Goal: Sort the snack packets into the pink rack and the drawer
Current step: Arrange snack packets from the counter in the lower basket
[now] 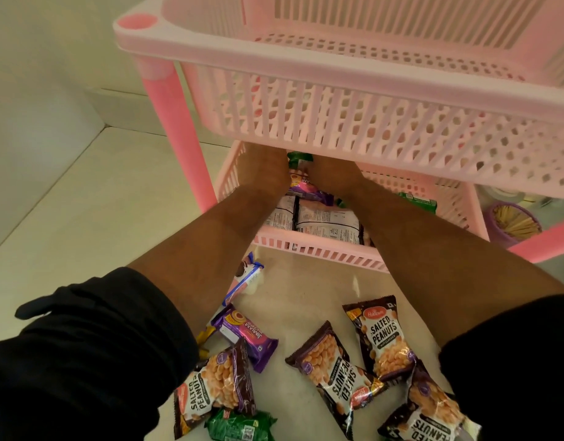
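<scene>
The pink rack (338, 49) fills the top of the view, its upper basket above a lower tray (322, 251). Both my forearms reach into that lower tray. My left hand (263, 168) and my right hand (333, 176) lie under the upper basket, their fingers hidden. Between them sit a purple Jim Jam packet (303, 186) and a green packet (298, 159). White-backed packets (325, 222) lie in the tray's front. On the floor lie several salted peanut packets (384, 340), another purple Jim Jam packet (247, 335), a green packet (239, 426) and a blue-white biscuit packet (247, 276).
A pink rack leg (178, 128) stands at the left, close to the wall corner. A purple tub of sticks (511, 222) sits on the floor at the right, behind another pink leg (545, 243). A green packet (419, 202) lies in the tray's right side.
</scene>
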